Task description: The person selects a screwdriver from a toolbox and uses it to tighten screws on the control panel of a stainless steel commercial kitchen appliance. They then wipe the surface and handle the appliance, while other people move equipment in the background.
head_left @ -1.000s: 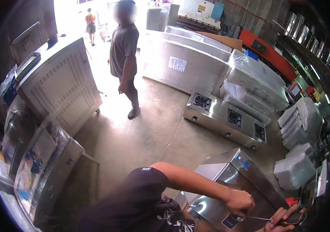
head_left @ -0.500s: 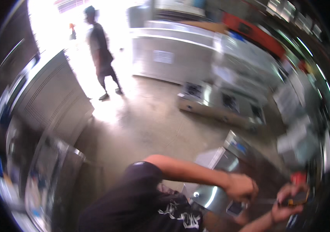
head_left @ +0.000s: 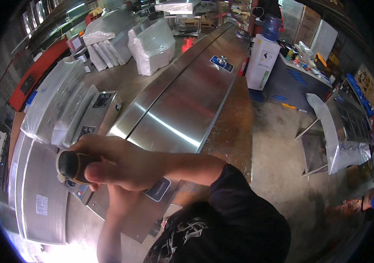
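Observation:
My right hand (head_left: pixel 128 160) is wrapped round a black handle with thin yellow lines, which looks like that of a screwdriver (head_left: pixel 79 166). The handle's rounded end faces me and its shaft is hidden. Just below it, my left hand (head_left: pixel 119 195) reaches up under the right one, its fingers covered. Both hands are over the near end of a long stainless steel panel (head_left: pixel 174 118) with a dark lengthwise gap. A dark blue label plate (head_left: pixel 158 190) lies on the steel beside my wrists. Farther along sits another blue plate (head_left: pixel 222 63) with small shiny metal parts on it.
The panel rests on a worn brown tabletop (head_left: pixel 228 127). Wrapped steel units (head_left: pixel 55 105) stand to the left. A white water dispenser (head_left: pixel 261 61) is at the far right of the table. A steel stand partly wrapped in plastic (head_left: pixel 336 131) is on the floor at right.
My view has swung right, away from the bright doorway and the standing person. My hands were apart; now they are together, the right above the left.

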The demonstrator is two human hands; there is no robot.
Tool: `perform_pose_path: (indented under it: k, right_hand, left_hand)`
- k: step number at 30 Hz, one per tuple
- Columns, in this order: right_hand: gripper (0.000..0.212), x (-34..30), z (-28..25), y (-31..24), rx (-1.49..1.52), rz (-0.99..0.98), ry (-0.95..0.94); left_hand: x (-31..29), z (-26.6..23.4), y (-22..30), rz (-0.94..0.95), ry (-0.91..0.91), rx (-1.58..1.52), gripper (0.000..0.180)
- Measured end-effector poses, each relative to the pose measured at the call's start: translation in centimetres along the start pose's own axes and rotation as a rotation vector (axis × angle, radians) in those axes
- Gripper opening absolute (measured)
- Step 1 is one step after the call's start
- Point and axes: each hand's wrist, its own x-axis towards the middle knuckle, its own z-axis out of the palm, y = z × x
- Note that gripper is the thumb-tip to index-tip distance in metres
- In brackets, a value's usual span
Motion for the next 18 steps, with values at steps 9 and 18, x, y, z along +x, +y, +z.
perform_pose_path:
  k: [9,18]
  right_hand:
    - [0.062,0.1,0.7,-0.3,0.045,-0.128,0.003]
    - [0.081,-2.1,-0.5,-0.8,-0.009,-0.225,0.176]
  left_hand:
    - [-1.0,-0.2,2.2,0.114,0.047,-0.047,0.011]
    - [-1.3,-0.7,0.4,0.383,0.095,0.163,0.019]
